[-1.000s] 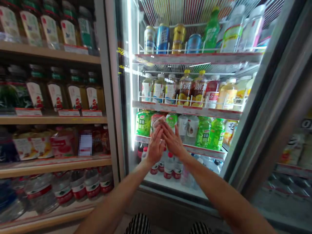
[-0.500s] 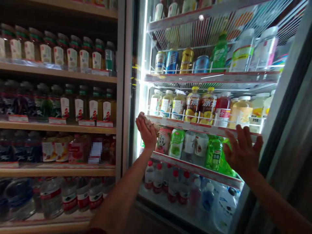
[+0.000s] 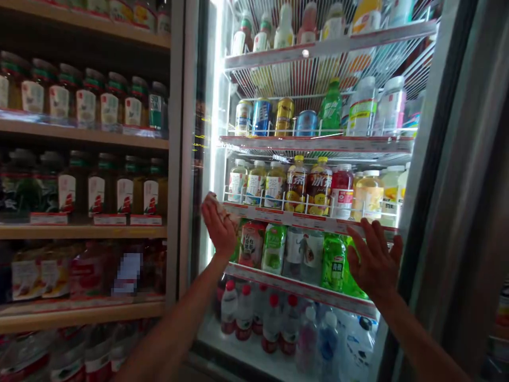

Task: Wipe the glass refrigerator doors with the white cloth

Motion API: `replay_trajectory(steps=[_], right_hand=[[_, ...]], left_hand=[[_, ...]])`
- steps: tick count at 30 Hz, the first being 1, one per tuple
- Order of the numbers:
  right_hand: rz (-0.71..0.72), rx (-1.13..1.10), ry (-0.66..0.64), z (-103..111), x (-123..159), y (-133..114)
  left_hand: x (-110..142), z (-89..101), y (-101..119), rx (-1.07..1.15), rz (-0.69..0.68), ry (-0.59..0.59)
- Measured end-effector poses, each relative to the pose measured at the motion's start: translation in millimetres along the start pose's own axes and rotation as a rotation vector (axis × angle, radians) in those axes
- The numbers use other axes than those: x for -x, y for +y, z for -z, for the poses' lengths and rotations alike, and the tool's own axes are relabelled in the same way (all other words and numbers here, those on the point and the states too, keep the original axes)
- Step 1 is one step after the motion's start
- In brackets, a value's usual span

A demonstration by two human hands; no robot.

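Note:
A crumpled pale cloth (image 3: 222, 210) lies under the fingers of my left hand (image 3: 220, 229), which presses it against the glass door (image 3: 270, 297) of a lit drinks fridge, near the left edge of the pane. My right hand (image 3: 374, 260) is raised near the right side of the same door with its fingers spread and nothing in it; whether the palm touches the glass I cannot tell. Behind the glass, green bottles (image 3: 333, 262) stand close to my right hand, and a reddish bottle (image 3: 251, 244) shows just right of the cloth.
Left of the fridge, wooden shelves (image 3: 83, 232) hold rows of bottled drinks. A metal door frame (image 3: 433, 212) borders the glass on the right. Inside, wire racks carry cans (image 3: 262, 116) and bottles, with red-capped water bottles (image 3: 272, 323) at the bottom.
Both hands were together on the cloth at the middle of the glass a second ago. They have since parted, the left carrying the cloth leftward, the right moving right. The view has shifted.

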State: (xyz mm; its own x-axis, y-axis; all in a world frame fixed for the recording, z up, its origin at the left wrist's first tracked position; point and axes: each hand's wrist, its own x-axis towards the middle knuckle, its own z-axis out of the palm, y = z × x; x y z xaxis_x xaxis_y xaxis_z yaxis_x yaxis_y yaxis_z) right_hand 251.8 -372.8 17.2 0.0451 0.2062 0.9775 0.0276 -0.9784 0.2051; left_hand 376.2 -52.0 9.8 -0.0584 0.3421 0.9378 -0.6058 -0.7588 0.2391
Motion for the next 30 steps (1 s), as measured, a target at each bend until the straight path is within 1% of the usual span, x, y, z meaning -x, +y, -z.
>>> replay_trajectory(steps=[1, 4, 5, 6, 7, 10, 11, 12, 13, 14, 15, 16, 17, 18, 19, 20, 22, 23, 24, 25, 26, 27, 29, 30], right_hand=[[0.001, -0.003, 0.006, 0, 0, 0], [-0.002, -0.008, 0.009, 0, 2, 0], [-0.003, -0.008, 0.005, 0, 2, 0], [-0.001, -0.008, 0.0, 1, 2, 1], [-0.001, -0.008, -0.006, 2, 1, 1], [-0.029, 0.0, -0.004, 3, -9, -1], [-0.044, 0.003, 0.007, 2, -15, -3], [-0.055, 0.006, 0.018, 1, -22, -6], [-0.058, 0.007, 0.027, -1, -28, -10], [-0.054, 0.008, 0.033, -3, -34, -15], [-0.044, 0.008, 0.034, -5, -39, -19], [-0.031, 0.011, 0.028, -8, -42, -23], [-0.019, 0.014, 0.018, -10, -44, -26], [-0.01, 0.019, 0.012, -12, -45, -28], [-0.004, 0.022, 0.009, -13, -44, -30], [0.001, 0.024, 0.006, -14, -43, -30], [0.002, 0.023, 0.005, -15, -40, -30], [-0.002, 0.023, 0.004, -16, -40, -30], [-0.007, 0.024, 0.001, -15, -39, -30], [-0.012, 0.023, -0.003, -15, -39, -30], [-0.015, 0.022, -0.005, -15, -39, -29], [-0.016, 0.021, -0.003, -14, -39, -29], [-0.012, 0.016, 0.009, -14, -40, -29], [-0.008, 0.013, 0.012, -13, -40, -29]], left_hand=[[3, -3.8, 9, 0.031, -0.079, -0.054], [15, -10.8, 38, 0.148, -0.463, -0.288], [16, -11.2, 42, 0.167, -0.549, -0.338], [13, -10.6, 41, 0.164, -0.563, -0.352], [8, -9.5, 36, 0.137, -0.496, -0.323], [-15, -5.6, 16, 0.018, -0.112, -0.108], [-19, -5.0, 13, -0.006, -0.031, -0.056], [-20, -4.9, 15, -0.013, -0.012, -0.037], [-18, -5.2, 20, -0.001, -0.07, -0.055], [-14, -5.9, 27, 0.023, -0.194, -0.106], [-8, -6.6, 34, 0.048, -0.348, -0.17], [-3, -7.1, 38, 0.071, -0.5, -0.234], [1, -7.3, 39, 0.086, -0.613, -0.282], [1, -7.0, 36, 0.089, -0.662, -0.305], [-1, -6.1, 28, 0.081, -0.627, -0.286], [-5, -4.9, 18, 0.065, -0.524, -0.23], [-17, -2.5, -2, 0.031, -0.268, -0.064], [-20, -1.8, -8, 0.018, -0.171, 0.001], [-21, -1.5, -9, 0.012, -0.124, 0.025], [-19, -1.5, -5, 0.016, -0.137, -0.001], [-13, -1.7, 2, 0.031, -0.215, -0.073], [-7, -1.9, 11, 0.055, -0.337, -0.167], [5, -1.4, 25, 0.11, -0.627, -0.342], [8, -0.7, 26, 0.126, -0.715, -0.375]])
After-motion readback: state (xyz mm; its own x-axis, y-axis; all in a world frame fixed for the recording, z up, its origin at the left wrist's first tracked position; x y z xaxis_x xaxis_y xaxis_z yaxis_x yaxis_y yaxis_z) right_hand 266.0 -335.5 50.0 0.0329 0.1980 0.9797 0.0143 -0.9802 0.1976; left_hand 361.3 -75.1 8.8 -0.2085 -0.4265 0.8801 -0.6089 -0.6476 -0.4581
